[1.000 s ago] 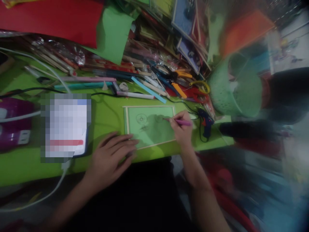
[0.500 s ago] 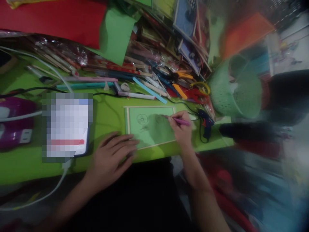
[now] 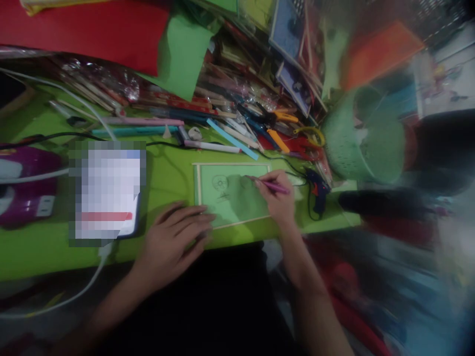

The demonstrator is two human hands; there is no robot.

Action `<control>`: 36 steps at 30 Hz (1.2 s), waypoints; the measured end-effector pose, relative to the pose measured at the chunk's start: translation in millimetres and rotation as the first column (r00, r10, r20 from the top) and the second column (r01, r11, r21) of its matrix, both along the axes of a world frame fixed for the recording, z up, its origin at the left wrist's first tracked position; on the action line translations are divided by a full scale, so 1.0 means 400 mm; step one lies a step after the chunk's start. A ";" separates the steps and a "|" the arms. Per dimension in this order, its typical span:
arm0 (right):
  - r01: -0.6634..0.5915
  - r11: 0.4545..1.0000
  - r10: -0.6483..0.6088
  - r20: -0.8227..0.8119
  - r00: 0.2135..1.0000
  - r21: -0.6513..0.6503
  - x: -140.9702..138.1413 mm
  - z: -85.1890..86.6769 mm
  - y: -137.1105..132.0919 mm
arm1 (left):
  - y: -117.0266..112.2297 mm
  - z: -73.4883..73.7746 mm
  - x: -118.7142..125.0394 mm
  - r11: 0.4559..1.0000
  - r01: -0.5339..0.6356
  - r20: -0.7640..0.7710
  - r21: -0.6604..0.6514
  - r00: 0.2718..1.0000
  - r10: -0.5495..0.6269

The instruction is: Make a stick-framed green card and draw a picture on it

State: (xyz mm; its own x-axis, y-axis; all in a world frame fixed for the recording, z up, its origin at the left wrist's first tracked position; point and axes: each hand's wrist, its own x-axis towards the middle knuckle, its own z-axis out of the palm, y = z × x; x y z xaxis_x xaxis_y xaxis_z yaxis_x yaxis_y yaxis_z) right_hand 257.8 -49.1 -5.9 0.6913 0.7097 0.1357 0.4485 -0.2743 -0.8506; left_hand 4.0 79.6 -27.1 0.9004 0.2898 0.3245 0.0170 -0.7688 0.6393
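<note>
A green card [image 3: 237,207] edged with thin wooden sticks lies on the green tabletop, with a round drawing and a few lines on its left half. My right hand [image 3: 279,200] grips a purple pen [image 3: 275,186], its tip against the upper right part of the card, where a faint curved mark shows. My left hand [image 3: 178,235] rests flat with fingers stretched out, the fingertips over the card's lower left corner. Its palm is on the table's front edge.
Left of the card lies a blurred-out phone [image 3: 107,193] with a white cable. A glue gun [image 3: 317,193] sits right of the card, near a green basket [image 3: 341,138]. Behind are pens, pliers [image 3: 278,141], a blue paper strip [image 3: 232,138] and a heap of sticks.
The pen tip has shifted slightly on the card, and the curved mark beneath it looks a little clearer. My left hand stays in place. The view has moved slightly.
</note>
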 end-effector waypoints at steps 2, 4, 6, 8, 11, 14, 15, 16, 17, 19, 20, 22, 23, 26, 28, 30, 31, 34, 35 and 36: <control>-0.014 1.000 0.014 -0.010 1.000 -0.007 0.000 0.002 0.000 | 0.000 0.000 0.000 1.000 -0.003 0.000 0.000 1.000 0.003; -0.025 1.000 0.024 -0.016 1.000 -0.019 0.000 0.004 0.001 | 0.000 -0.001 0.000 1.000 -0.005 0.000 -0.001 1.000 0.005; -0.030 0.999 0.030 -0.016 0.999 -0.031 0.001 0.005 0.001 | 0.000 -0.001 0.000 1.000 -0.004 -0.001 0.000 1.000 0.004; -0.038 0.999 0.037 -0.016 0.999 -0.035 0.001 0.006 0.002 | 0.000 -0.002 -0.001 1.000 -0.005 -0.004 0.003 1.000 0.005; -0.052 0.998 0.051 -0.026 0.998 -0.035 0.002 0.006 0.002 | 0.000 -0.002 -0.001 1.000 -0.006 -0.005 0.001 1.000 0.006; -0.072 0.997 0.070 -0.034 0.997 -0.036 0.003 0.006 0.002 | 0.000 -0.001 0.000 1.000 -0.006 0.001 -0.006 1.000 0.006; -0.077 0.997 0.076 -0.037 0.996 -0.031 0.004 0.006 0.002 | -0.001 -0.001 0.000 1.000 -0.004 0.002 -0.007 1.000 0.004; -0.083 0.996 0.082 -0.042 0.996 -0.025 0.004 0.006 0.002 | -0.001 -0.001 -0.001 1.000 -0.002 0.001 -0.007 1.000 0.002; -0.089 0.996 0.088 -0.049 0.995 -0.020 0.005 0.007 0.002 | -0.001 -0.001 -0.001 1.000 0.000 0.000 -0.007 1.000 0.000; -0.097 0.995 0.096 -0.066 0.993 -0.015 0.006 0.007 0.001 | -0.001 -0.001 -0.001 1.000 -0.001 -0.003 -0.009 1.000 0.001; -0.103 0.995 0.101 -0.075 0.992 -0.017 0.006 0.006 0.000 | -0.001 -0.001 -0.002 1.000 -0.003 -0.004 -0.012 1.000 0.003; -0.112 0.994 0.110 -0.093 0.990 -0.017 0.007 0.005 -0.001 | 0.000 -0.001 -0.003 1.000 -0.005 -0.006 -0.021 1.000 0.005; -0.113 0.993 0.111 -0.103 0.989 -0.017 0.008 0.005 -0.002 | 0.000 -0.001 -0.003 1.000 -0.005 -0.008 -0.026 1.000 0.005; -0.106 0.994 0.101 -0.127 0.987 -0.028 0.009 0.004 -0.004 | 0.000 -0.001 -0.003 0.999 -0.009 -0.012 -0.035 1.000 0.009; -0.102 0.994 0.096 -0.140 0.986 -0.037 0.008 0.004 -0.006 | 0.000 -0.001 -0.003 0.999 -0.014 -0.010 -0.042 1.000 0.013; -0.105 0.994 0.098 -0.149 0.984 -0.038 0.008 0.004 -0.007 | 0.001 0.001 -0.002 0.999 -0.014 -0.012 -0.047 1.000 0.014; -0.104 0.994 0.098 -0.154 0.983 -0.037 0.008 0.004 -0.008 | 0.001 0.001 -0.002 0.999 -0.013 -0.014 -0.044 1.000 0.012; -0.098 0.994 0.090 -0.161 0.983 -0.042 0.008 0.006 -0.009 | 0.003 0.004 -0.001 1.000 0.002 -0.026 -0.023 1.000 -0.003; -0.094 0.995 0.086 -0.162 0.983 -0.044 0.009 0.006 -0.009 | 0.003 0.004 -0.002 1.000 0.006 -0.029 -0.017 1.000 -0.006; -0.089 0.995 0.081 -0.162 0.984 -0.044 0.009 0.007 -0.009 | 0.003 0.004 -0.002 1.000 0.009 -0.033 -0.014 0.999 -0.009</control>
State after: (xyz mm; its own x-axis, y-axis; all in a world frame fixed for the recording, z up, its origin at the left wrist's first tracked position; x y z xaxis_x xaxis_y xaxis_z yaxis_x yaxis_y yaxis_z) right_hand 261.4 -52.6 -3.0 0.6377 0.7702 -0.0093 0.3319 -0.2857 -0.8990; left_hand 3.3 80.8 -25.5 0.9130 0.2859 0.2909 0.0313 -0.7603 0.6488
